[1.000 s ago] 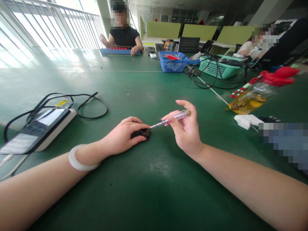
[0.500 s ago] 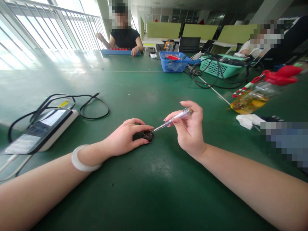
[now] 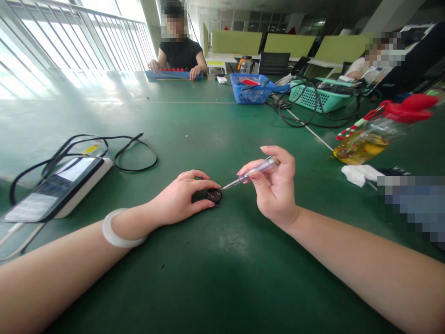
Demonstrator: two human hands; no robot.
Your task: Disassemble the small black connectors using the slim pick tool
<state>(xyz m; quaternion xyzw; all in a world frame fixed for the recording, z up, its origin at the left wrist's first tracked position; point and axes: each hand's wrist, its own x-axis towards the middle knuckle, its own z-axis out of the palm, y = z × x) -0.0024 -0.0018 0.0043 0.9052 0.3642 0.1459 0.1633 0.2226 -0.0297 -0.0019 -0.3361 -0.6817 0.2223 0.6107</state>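
Observation:
A small round black part with tiny metal spots on its face lies on the green table; its exact kind I cannot make out. My left hand is closed on it, thumb on the near side and fingers on the far side. Between the fingers and thumb of my right hand is a screwdriver with a clear handle. Its shaft slants down to the left, and the tip meets the upper right edge of the black part. Whether the tip sits in a screw is too small to tell.
On the left lies a white device with a dark screen and a black cable. A bottle with a red lid stands at right, near a white cloth. Farther back are a blue basket, a green basket and a seated person.
My hands, the screwdriver and the black part hold nearly the same place. Across the table, the person's raised hand has come down to the blue tray with red pieces.

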